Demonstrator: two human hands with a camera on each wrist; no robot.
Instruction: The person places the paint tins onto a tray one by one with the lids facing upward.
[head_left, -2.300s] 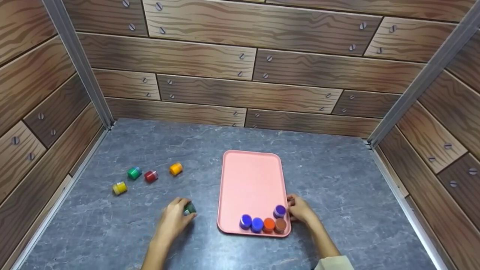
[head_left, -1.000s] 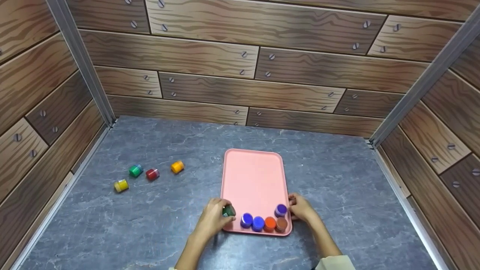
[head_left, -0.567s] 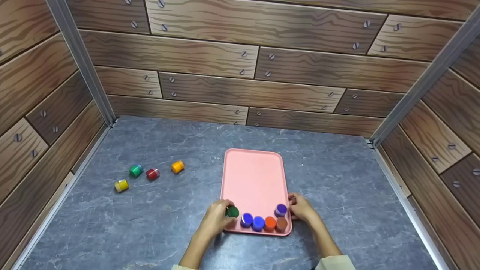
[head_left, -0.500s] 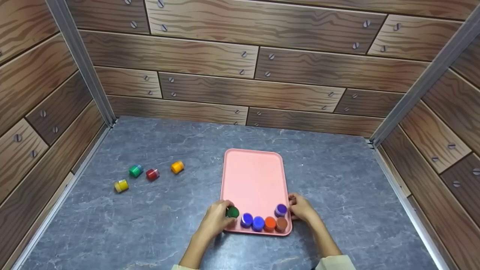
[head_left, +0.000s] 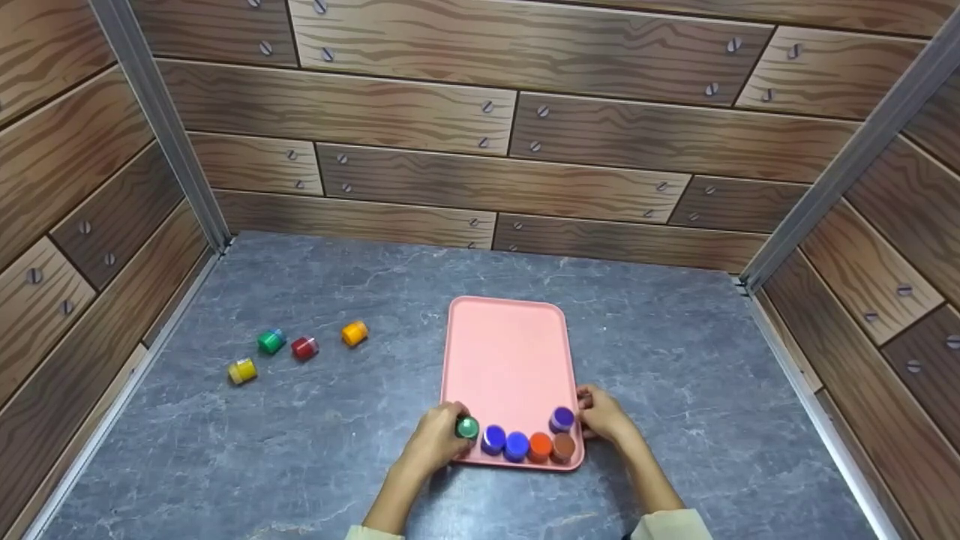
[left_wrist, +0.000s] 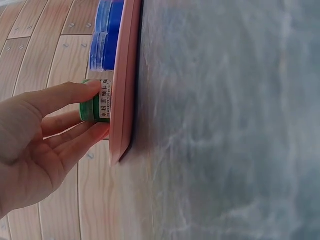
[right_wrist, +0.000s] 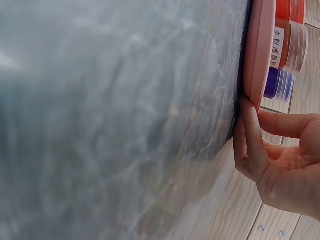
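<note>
My left hand [head_left: 433, 436] pinches a dark green paint jar [head_left: 467, 428] between thumb and fingers, upright at the front left corner of a pink tray [head_left: 506, 352]. In the left wrist view the jar's white label [left_wrist: 105, 98] faces out, its base at the tray's rim. My right hand [head_left: 600, 417] grips the tray's right edge, thumb on one side of the rim and fingers on the other in the right wrist view. Along the tray's front stand two blue jars [head_left: 505, 444], an orange-red jar [head_left: 540, 448] and a brown jar [head_left: 562, 448], with a purple jar [head_left: 562, 420] behind the brown one.
On the grey marbled table [head_left: 360, 465], left of the tray, lie a yellow jar [head_left: 242, 371], a bright green jar [head_left: 271, 341], a dark red jar [head_left: 304, 348] and a yellow-orange jar [head_left: 355, 334], on their sides. Wood-patterned walls [head_left: 420, 180] enclose the back and sides.
My left hand has carried the dark green jar rightward from the table onto the tray and turned it upright, lid up. The right hand has stayed at the tray's edge.
</note>
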